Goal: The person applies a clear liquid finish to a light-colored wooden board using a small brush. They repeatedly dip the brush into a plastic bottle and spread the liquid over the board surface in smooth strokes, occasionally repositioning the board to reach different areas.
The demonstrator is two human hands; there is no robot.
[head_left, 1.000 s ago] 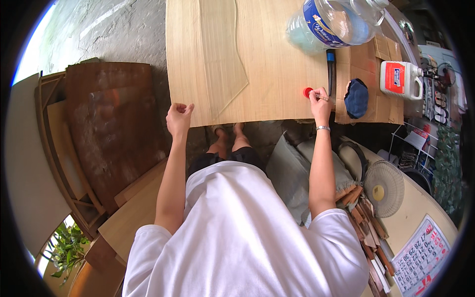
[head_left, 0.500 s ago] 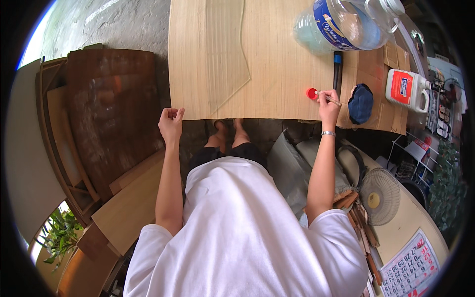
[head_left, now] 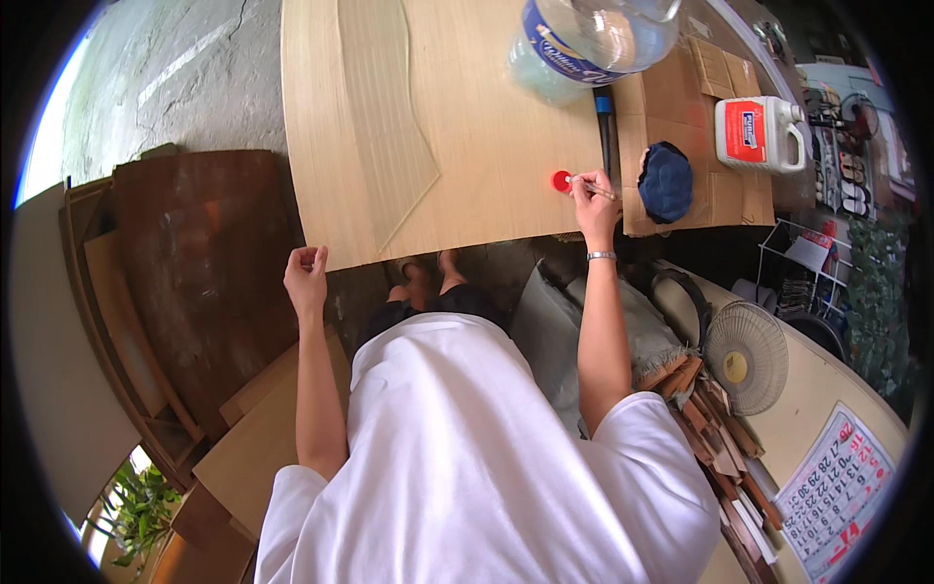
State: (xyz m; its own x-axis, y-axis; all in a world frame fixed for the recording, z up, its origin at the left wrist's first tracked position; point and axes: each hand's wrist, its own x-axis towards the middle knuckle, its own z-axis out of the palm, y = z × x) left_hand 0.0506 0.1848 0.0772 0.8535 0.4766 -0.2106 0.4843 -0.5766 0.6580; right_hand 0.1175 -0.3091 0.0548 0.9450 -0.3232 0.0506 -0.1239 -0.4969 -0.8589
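My right hand [head_left: 593, 209] pinches a slim, pen-like tool [head_left: 603, 193]. The tool's tip points at a small red cap [head_left: 560, 182] on the pale wooden board [head_left: 486, 127]; whether it dips inside is too small to tell. Farther left on the board lies a clear, ribbed sheet [head_left: 384, 136] with a slanted near edge, apparently glass. My left hand [head_left: 305, 280] hangs just off the board's near left corner, fingers curled in with nothing visible in them.
A large clear plastic bottle [head_left: 584, 44] and a black rod-like handle with a blue band [head_left: 604, 131] lie beyond my right hand. On the cardboard [head_left: 637, 107] at right are a dark blue cloth bundle [head_left: 666, 183] and a white jug [head_left: 759, 136]. A fan [head_left: 744, 358] and wood strips [head_left: 705, 428] stand nearer.
The view has turned slightly, so the board and its contents appear shifted left. My right hand keeps the slim tool at the red cap; my left hand stays curled by the board's corner.
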